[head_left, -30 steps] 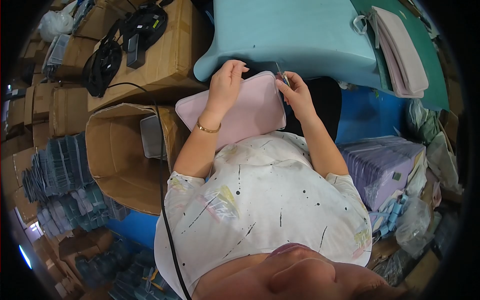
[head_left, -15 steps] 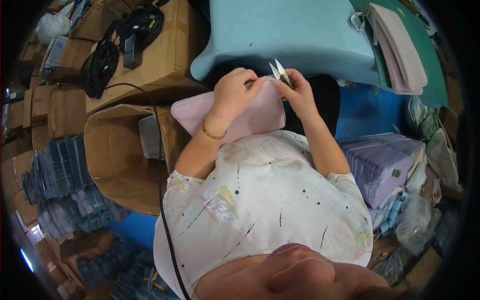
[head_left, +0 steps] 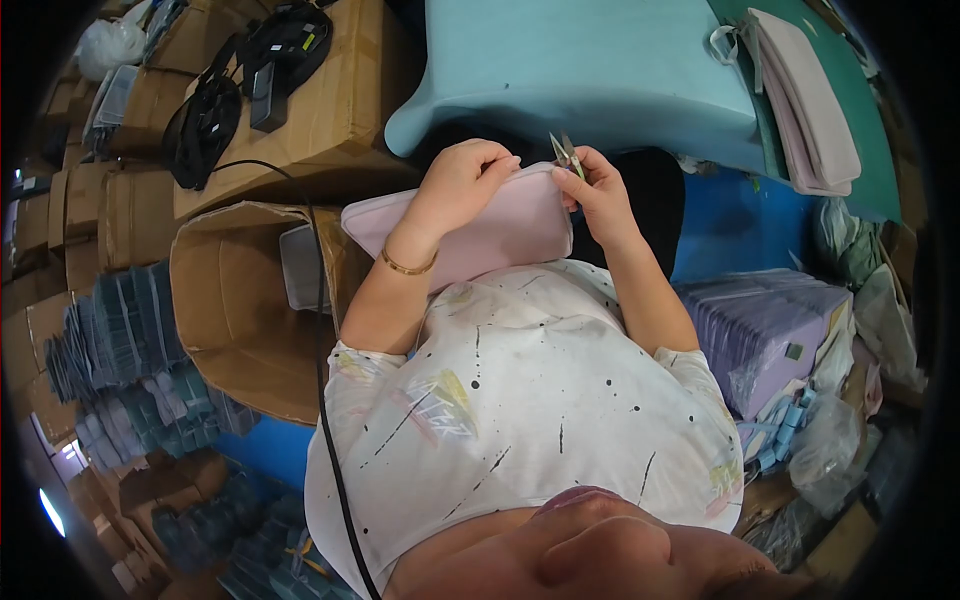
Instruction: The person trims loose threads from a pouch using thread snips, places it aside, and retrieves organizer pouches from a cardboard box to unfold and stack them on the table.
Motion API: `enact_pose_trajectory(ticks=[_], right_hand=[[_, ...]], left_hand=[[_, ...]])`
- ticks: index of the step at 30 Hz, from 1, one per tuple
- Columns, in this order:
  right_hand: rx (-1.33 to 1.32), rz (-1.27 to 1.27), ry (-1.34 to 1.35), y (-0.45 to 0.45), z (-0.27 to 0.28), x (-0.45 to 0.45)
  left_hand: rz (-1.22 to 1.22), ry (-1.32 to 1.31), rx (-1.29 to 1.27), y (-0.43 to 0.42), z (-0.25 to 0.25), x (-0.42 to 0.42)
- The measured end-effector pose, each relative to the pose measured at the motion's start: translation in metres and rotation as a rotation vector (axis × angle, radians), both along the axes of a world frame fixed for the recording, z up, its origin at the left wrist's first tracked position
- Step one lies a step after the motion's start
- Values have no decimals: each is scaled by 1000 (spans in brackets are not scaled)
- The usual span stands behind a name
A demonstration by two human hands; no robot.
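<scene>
A pale pink zip pouch (head_left: pixel 505 232) lies tilted against my body, its top edge upward. My right hand (head_left: pixel 603 197) is closed around a pair of thread snips (head_left: pixel 566 155), blades pointing up and apart at the tips. The same hand's thumb presses at the pouch's upper right corner. My left hand (head_left: pixel 463 192) is at the pouch's upper edge, thumb and forefinger pinched together. Whatever is between those fingertips is too small to make out. A bracelet (head_left: pixel 408 265) circles my left wrist.
Beyond my hands is a light blue covered surface (head_left: pixel 590 75). Another pink pouch (head_left: pixel 803 105) lies at the right. An open cardboard box (head_left: pixel 245 340) stands at my left, a black cable (head_left: pixel 322 350) hanging past it. Wrapped purple pouches (head_left: pixel 765 325) are stacked at my right.
My left hand has drawn slightly left, away from the pouch's corner. The snips in my right hand have turned more upright and moved slightly right and down.
</scene>
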State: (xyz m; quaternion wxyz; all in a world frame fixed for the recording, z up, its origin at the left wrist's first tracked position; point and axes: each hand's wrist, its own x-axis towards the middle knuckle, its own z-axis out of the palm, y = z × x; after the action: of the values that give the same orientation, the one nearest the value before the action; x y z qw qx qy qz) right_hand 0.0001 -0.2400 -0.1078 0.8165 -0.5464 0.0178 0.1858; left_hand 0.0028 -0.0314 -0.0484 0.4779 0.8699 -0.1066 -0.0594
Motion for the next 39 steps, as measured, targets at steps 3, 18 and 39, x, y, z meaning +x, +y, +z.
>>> enact_pose_trajectory(ticks=[3,18,39], right_hand=[[-1,-24,-28,-5,-12,4],[-1178,-87,-1300,-13,46,-12],[-139,-44,7,1,0,14]], left_hand=[[64,-36,2,8,2,-9],[97,-427,313,0,-5,-34],[-31,-778,377,-23,-19,-13]])
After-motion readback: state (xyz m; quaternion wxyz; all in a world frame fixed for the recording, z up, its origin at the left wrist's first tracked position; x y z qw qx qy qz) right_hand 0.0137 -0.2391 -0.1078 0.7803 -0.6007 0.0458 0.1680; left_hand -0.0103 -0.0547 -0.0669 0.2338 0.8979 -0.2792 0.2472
